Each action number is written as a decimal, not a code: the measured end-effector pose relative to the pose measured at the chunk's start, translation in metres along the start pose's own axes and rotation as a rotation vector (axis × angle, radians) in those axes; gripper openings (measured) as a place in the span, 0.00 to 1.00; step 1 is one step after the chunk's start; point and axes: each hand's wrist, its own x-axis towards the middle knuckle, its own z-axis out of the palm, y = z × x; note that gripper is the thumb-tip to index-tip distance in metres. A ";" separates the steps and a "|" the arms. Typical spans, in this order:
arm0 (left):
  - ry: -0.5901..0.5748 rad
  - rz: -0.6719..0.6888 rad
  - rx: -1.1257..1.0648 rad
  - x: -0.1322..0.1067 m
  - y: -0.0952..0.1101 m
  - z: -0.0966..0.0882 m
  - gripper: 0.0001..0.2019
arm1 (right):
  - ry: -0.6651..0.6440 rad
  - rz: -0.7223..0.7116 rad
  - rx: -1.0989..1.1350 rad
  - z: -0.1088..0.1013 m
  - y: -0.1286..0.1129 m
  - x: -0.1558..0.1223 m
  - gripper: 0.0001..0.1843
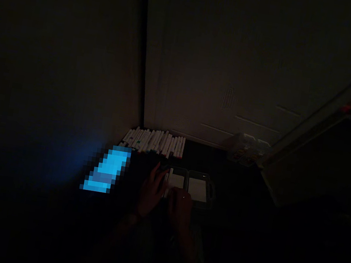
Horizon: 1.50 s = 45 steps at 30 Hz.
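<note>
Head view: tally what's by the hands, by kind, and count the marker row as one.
Marker row: 1
Single marker: 1
Open case: 1
Clear box: 1
Lit screen: 1
Total: 5

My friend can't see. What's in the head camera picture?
In a very dark room, a left hand and right hand meet at a white marker beside an open case. A row of white markers lies behind, and a blue glowing patch sits left.
</note>
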 end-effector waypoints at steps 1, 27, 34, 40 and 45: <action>-0.006 0.001 0.001 0.000 -0.001 0.000 0.21 | 0.029 0.010 0.017 0.001 0.002 -0.001 0.13; -0.190 0.169 0.082 -0.013 -0.006 -0.019 0.32 | -0.072 0.058 -0.364 -0.013 -0.008 0.019 0.22; -0.173 0.184 0.052 -0.013 -0.009 -0.019 0.33 | -0.136 0.044 -0.486 -0.007 0.004 0.040 0.26; -0.156 0.183 0.044 -0.013 -0.007 -0.017 0.31 | -0.184 0.019 -0.479 -0.003 0.005 0.040 0.32; -0.141 0.177 0.047 -0.013 -0.005 -0.017 0.28 | -0.202 -0.003 -0.454 -0.003 0.003 0.039 0.31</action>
